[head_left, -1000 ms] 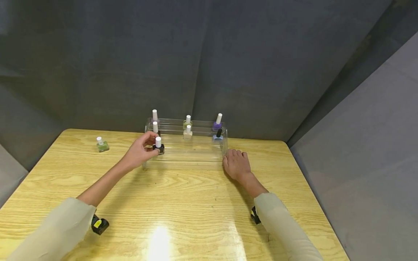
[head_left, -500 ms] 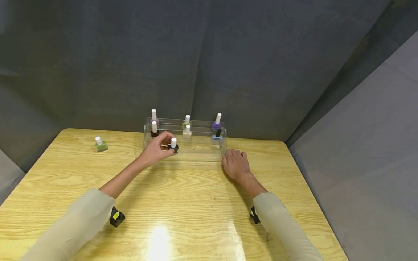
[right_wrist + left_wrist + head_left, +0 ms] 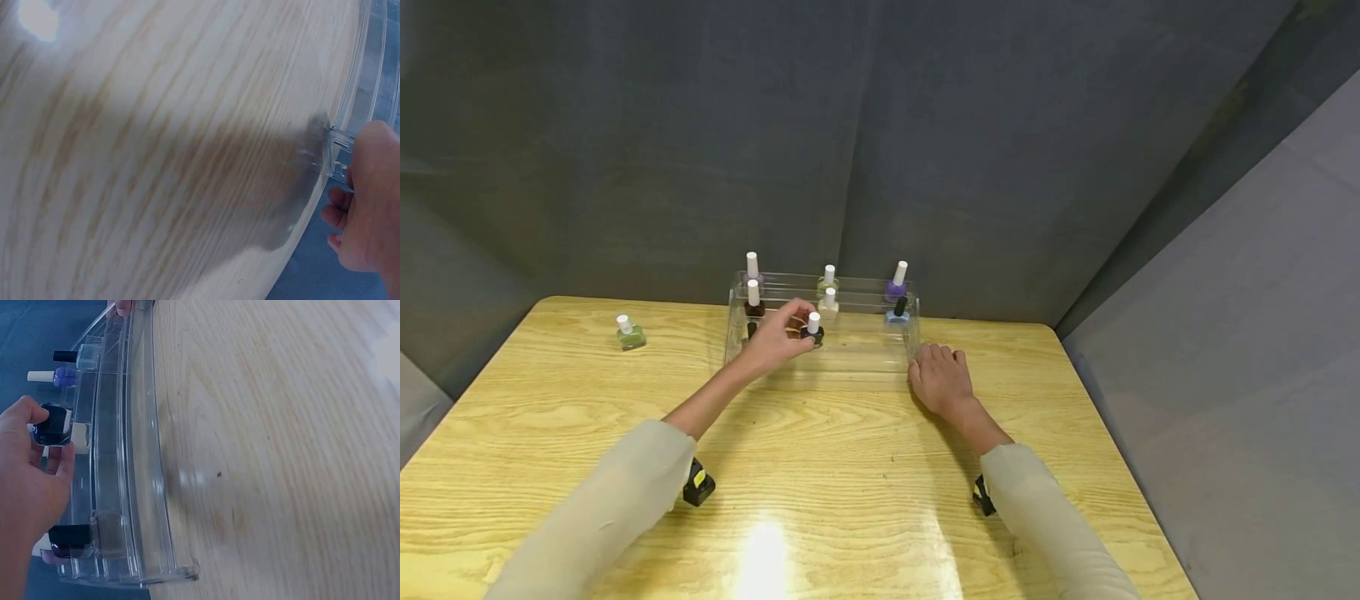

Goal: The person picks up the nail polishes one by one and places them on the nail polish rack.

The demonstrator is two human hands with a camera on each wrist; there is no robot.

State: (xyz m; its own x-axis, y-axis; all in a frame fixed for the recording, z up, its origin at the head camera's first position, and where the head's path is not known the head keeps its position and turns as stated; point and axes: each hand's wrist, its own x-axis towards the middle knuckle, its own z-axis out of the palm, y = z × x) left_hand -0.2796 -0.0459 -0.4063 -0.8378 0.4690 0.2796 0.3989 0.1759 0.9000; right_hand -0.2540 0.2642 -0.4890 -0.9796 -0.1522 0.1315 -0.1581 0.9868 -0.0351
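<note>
My left hand (image 3: pixel 775 340) pinches a black nail polish bottle (image 3: pixel 812 335) with a white cap between thumb and fingers. It holds the bottle upright in front of the clear tiered rack (image 3: pixel 865 358), near its middle. In the left wrist view the dark bottle (image 3: pixel 53 425) overlaps a cream nail polish (image 3: pixel 81 438) behind it. At the rack's right end, my right hand (image 3: pixel 942 379) grips the corner; the right wrist view has its fingers (image 3: pixel 337 212) curled there. On the left of a lower tier, a black-capped bottle (image 3: pixel 752 330) is partly hidden by my left hand.
Upper tiers bear lilac (image 3: pixel 752 271), yellow-green (image 3: pixel 828 282), purple (image 3: pixel 897 287), dark brown (image 3: pixel 754 305) and light blue (image 3: pixel 897 317) polishes. A green polish (image 3: pixel 631 337) stands on the wooden table (image 3: pixel 820 475) at left. A dark cloth wall (image 3: pixel 700 167) rises behind.
My left hand has moved right along the rack with the black polish bottle, from its left end toward the middle. The dark brown polish and a black cap came into view. My right hand stays put.
</note>
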